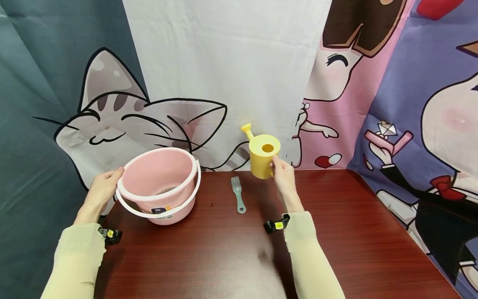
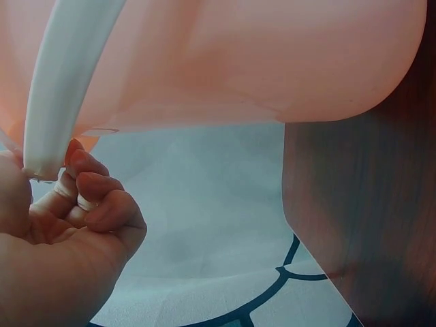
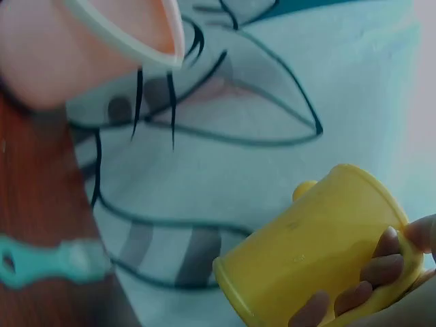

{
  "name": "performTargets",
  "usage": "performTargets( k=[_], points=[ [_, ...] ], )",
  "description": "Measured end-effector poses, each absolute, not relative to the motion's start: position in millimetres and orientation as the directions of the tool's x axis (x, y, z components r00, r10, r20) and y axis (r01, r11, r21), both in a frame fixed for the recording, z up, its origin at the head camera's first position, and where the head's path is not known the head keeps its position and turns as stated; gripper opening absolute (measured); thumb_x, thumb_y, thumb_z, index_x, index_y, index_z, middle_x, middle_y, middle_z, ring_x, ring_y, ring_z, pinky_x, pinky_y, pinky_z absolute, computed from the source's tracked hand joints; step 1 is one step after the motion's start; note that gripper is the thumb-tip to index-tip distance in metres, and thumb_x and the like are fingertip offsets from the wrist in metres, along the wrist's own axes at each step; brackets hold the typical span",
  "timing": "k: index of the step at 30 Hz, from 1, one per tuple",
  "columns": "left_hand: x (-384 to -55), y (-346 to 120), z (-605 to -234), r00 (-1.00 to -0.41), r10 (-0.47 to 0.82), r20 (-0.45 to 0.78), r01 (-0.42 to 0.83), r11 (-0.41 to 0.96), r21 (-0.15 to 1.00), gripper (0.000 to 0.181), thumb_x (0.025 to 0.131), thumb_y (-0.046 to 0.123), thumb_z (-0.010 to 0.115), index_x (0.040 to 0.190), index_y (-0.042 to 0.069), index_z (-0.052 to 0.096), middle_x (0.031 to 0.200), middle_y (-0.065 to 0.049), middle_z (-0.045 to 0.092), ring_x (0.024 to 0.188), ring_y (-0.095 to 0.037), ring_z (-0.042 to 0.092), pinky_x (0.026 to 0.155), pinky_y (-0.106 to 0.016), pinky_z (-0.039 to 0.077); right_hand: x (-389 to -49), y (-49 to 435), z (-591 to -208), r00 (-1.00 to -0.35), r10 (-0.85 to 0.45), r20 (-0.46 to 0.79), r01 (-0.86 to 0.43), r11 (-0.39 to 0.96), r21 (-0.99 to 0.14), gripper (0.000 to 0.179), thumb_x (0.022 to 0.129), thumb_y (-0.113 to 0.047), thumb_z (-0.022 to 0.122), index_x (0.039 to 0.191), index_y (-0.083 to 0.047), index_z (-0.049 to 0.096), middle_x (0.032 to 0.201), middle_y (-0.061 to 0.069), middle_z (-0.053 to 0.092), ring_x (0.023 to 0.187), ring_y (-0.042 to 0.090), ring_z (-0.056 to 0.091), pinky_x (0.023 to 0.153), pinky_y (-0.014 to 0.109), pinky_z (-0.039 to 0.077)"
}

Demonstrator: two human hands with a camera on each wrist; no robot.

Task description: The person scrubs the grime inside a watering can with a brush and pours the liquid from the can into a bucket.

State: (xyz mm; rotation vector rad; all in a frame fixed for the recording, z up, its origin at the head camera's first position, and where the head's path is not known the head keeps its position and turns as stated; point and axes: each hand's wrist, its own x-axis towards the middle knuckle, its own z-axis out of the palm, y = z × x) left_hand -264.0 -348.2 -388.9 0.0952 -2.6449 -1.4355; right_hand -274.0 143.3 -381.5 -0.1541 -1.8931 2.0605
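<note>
A pink bucket with a white handle stands at the table's left back. My left hand grips its rim on the left side; the left wrist view shows the fingers curled beneath the rim. A yellow watering can is held upright by my right hand, which grips the handle on its right side. Its spout points up and left. Most of the can's handle is hidden behind the fingers in the head view. Between bucket and can lies a green toy fork, tines toward the back.
The brown wooden table ends at a cloth backdrop printed with a cat and cartoon people. The bucket stands close to the table's left and back edges. A dark shadow falls below the watering can.
</note>
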Motion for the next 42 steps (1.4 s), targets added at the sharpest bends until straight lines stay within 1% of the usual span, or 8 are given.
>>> performTargets(
  k=[5, 12, 15, 19, 22, 25, 33, 42],
  points=[
    [-263.0, -349.8, -388.2, -0.989, -0.121, 0.087, 0.005, 0.555, 0.832, 0.074, 0.102, 0.052, 0.033, 0.132, -0.013, 0.05, 0.128, -0.033, 0.05, 0.117, -0.036, 0.042, 0.092, -0.055, 0.036, -274.9, 173.6, -396.5, -0.921, 0.367, 0.133, -0.132, 0.028, -0.991, 0.04, 0.102, -0.031, 0.052, 0.084, 0.004, 0.057, 0.062, -0.005, 0.039, 0.06, 0.009, 0.037, 0.054, 0.023, 0.031],
    [-261.9, -352.8, -388.4, -0.986, -0.124, 0.111, 0.019, 0.58, 0.815, 0.071, 0.102, 0.051, 0.035, 0.129, -0.012, 0.054, 0.124, -0.03, 0.053, 0.102, -0.014, 0.047, 0.081, -0.031, 0.038, -276.1, 210.7, -415.2, -0.92, 0.39, 0.049, -0.049, 0.009, -0.999, 0.041, 0.102, -0.038, 0.05, 0.087, 0.0, 0.056, 0.062, -0.005, 0.038, 0.057, 0.011, 0.037, 0.048, 0.023, 0.034],
    [-261.6, -354.1, -389.1, -0.986, -0.124, 0.108, 0.016, 0.582, 0.813, 0.072, 0.102, 0.052, 0.035, 0.129, -0.011, 0.054, 0.124, -0.029, 0.053, 0.102, -0.014, 0.047, 0.082, -0.033, 0.039, -276.1, 225.3, -421.7, -0.919, 0.393, 0.029, -0.042, -0.025, -0.999, 0.042, 0.102, -0.038, 0.049, 0.087, 0.001, 0.054, 0.062, -0.003, 0.037, 0.059, 0.013, 0.036, 0.047, 0.023, 0.034],
    [-261.4, -355.4, -389.0, -0.988, -0.126, 0.09, -0.001, 0.583, 0.812, 0.073, 0.101, 0.054, 0.034, 0.129, -0.011, 0.054, 0.123, -0.029, 0.053, 0.108, -0.024, 0.046, 0.084, -0.041, 0.038, -273.9, 242.5, -427.3, -0.915, 0.404, 0.001, -0.024, -0.051, -0.998, 0.04, 0.102, -0.036, 0.049, 0.084, -0.001, 0.053, 0.063, -0.001, 0.038, 0.06, 0.015, 0.037, 0.048, 0.023, 0.034],
    [-261.4, -355.7, -388.4, -0.988, -0.129, 0.089, -0.004, 0.584, 0.811, 0.072, 0.101, 0.053, 0.034, 0.128, -0.011, 0.055, 0.121, -0.028, 0.054, 0.107, -0.025, 0.046, 0.082, -0.038, 0.038, -270.5, 254.7, -431.3, -0.912, 0.409, -0.014, -0.013, -0.061, -0.998, 0.04, 0.102, -0.037, 0.05, 0.084, -0.001, 0.053, 0.064, -0.001, 0.039, 0.058, 0.014, 0.038, 0.048, 0.023, 0.035],
    [-261.1, -355.7, -387.9, -0.987, -0.129, 0.096, 0.002, 0.587, 0.81, 0.071, 0.102, 0.052, 0.035, 0.127, -0.011, 0.056, 0.119, -0.027, 0.055, 0.103, -0.022, 0.047, 0.078, -0.033, 0.038, -266.0, 266.5, -435.9, -0.909, 0.416, -0.032, -0.001, -0.078, -0.997, 0.041, 0.102, -0.038, 0.05, 0.084, -0.001, 0.053, 0.066, 0.0, 0.04, 0.059, 0.014, 0.039, 0.048, 0.024, 0.036],
    [-258.7, -357.3, -386.9, -0.985, -0.134, 0.109, 0.009, 0.593, 0.805, 0.069, 0.102, 0.05, 0.036, 0.124, -0.011, 0.057, 0.115, -0.027, 0.056, 0.098, -0.018, 0.048, 0.076, -0.031, 0.037, -257.8, 291.5, -444.4, -0.89, 0.448, -0.086, 0.049, -0.094, -0.994, 0.041, 0.102, -0.042, 0.049, 0.085, -0.004, 0.054, 0.073, 0.001, 0.042, 0.065, 0.017, 0.041, 0.052, 0.026, 0.041],
    [-258.5, -362.1, -387.6, -0.983, -0.142, 0.119, 0.013, 0.589, 0.808, 0.067, 0.102, 0.049, 0.038, 0.123, -0.011, 0.058, 0.103, -0.016, 0.062, 0.094, -0.013, 0.048, 0.075, -0.029, 0.037, -251.9, 311.2, -449.2, -0.879, 0.467, -0.093, 0.051, -0.102, -0.994, 0.041, 0.101, -0.042, 0.049, 0.085, -0.005, 0.055, 0.072, -0.001, 0.044, 0.065, 0.016, 0.043, 0.052, 0.027, 0.042]
  ],
)
